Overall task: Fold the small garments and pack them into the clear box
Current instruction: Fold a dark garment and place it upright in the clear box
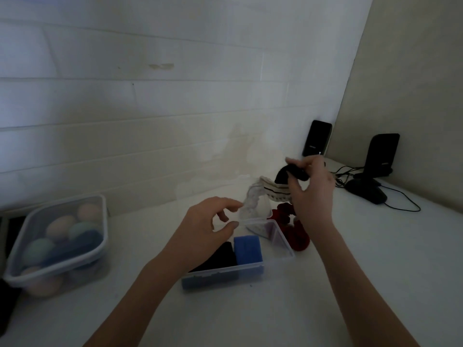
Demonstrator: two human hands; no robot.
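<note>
A small clear box sits on the white table in the middle. Inside it lie a folded black garment and a folded blue one. My left hand hovers over the box's far left corner, fingers apart, touching a white lacy garment that hangs over the box's far edge. My right hand is raised behind the box and pinches a small black garment. Beneath it lie a cream striped garment and a red garment, right of the box.
A larger clear lidded box of pastel rolled items stands at the left. Two dark devices on stands with a cable occupy the far right corner. A white wall rises directly behind.
</note>
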